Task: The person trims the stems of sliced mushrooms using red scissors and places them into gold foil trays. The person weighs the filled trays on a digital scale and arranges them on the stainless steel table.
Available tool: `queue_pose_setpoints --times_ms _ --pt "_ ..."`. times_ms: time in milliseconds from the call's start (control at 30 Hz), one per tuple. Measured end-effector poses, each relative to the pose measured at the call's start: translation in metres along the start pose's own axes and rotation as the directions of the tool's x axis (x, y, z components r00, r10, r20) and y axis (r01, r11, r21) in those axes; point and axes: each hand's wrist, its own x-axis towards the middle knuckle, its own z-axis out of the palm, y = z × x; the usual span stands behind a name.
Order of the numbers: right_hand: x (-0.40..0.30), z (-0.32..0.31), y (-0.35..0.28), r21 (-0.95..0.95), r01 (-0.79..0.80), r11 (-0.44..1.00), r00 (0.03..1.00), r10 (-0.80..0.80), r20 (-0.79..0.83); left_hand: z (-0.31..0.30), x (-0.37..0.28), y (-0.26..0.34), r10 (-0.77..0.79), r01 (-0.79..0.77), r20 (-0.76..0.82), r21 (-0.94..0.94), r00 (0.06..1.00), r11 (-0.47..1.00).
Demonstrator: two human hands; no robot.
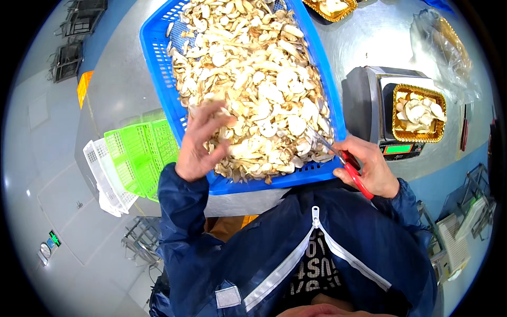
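Many pale mushroom pieces [253, 87] fill a blue plastic basket [336, 119] on a metal table. My left hand [204, 138] hovers at the near left of the heap with its fingers spread and slightly blurred; nothing shows between them. At the basket's near right corner, my right hand [366, 164] grips red-handled scissors [358, 178], whose blades point over the mushrooms. To the right, a digital scale [400, 149] carries a gold tray [420, 136] holding mushroom pieces.
Green plastic baskets [138, 154] and white ones [93, 154] lie left of the blue basket. Another gold tray [340, 15] with pieces stands at the far side. Clear plastic film [435, 51] lies beyond the scale, and a dark red object [464, 132] lies right of it.
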Motion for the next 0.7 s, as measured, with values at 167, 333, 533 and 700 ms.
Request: queue_pose_setpoints --times_ms 167,333,533,700 --pt "0.003 -0.005 0.002 -0.038 0.01 0.999 1.0 -0.011 -0.029 -0.003 0.007 0.039 0.151 -0.159 0.145 0.047 0.978 0.986" --pt "-0.013 0.003 0.008 -0.108 0.025 0.994 0.999 -0.028 -0.024 -0.013 0.027 0.073 0.131 -0.147 0.175 0.084 0.976 0.986" --pt "-0.054 0.025 0.001 -0.036 0.112 0.993 0.991 -0.114 -0.066 0.008 0.004 0.096 0.186 -0.141 -0.124 0.301 0.975 0.943" --pt "-0.097 0.029 -0.007 -0.112 0.09 0.99 0.987 -0.104 -0.121 0.061 -0.021 0.114 0.087 -0.124 -0.163 -0.233 0.983 0.964"
